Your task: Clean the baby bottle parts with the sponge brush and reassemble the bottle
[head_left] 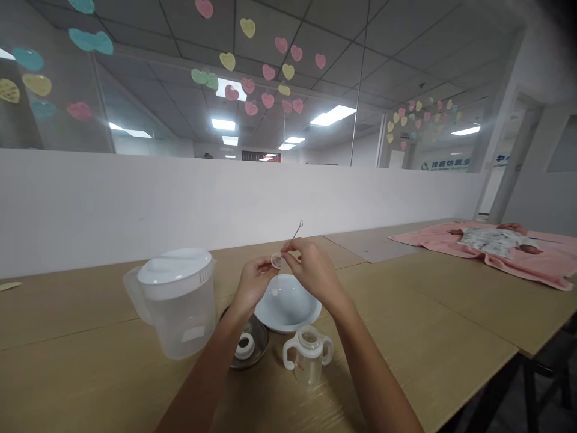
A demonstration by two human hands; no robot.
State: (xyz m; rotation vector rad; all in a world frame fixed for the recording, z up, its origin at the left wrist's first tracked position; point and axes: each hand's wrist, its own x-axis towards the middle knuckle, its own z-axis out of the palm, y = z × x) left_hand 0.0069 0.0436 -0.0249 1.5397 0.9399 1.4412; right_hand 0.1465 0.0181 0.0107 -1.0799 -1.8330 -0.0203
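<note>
Above the white bowl (293,319), my left hand (253,279) pinches a small clear bottle nipple (276,260) by its round rim. My right hand (311,267) grips a thin wire-handled brush (296,231), its looped end pointing up. The brush's lower end is hidden at the nipple and my fingers. Below the bowl stands an uncapped clear baby bottle (309,364) with two white handles. A white bottle collar (244,347) lies in a dark round dish (260,349), partly covered by my left forearm.
A lidded, translucent plastic pitcher (184,313) stands to the left on the wooden table (406,337). At the far right, a baby-like figure (491,239) in patterned clothing lies on a pink towel (536,270). A white partition (112,210) with glass above borders the table's back.
</note>
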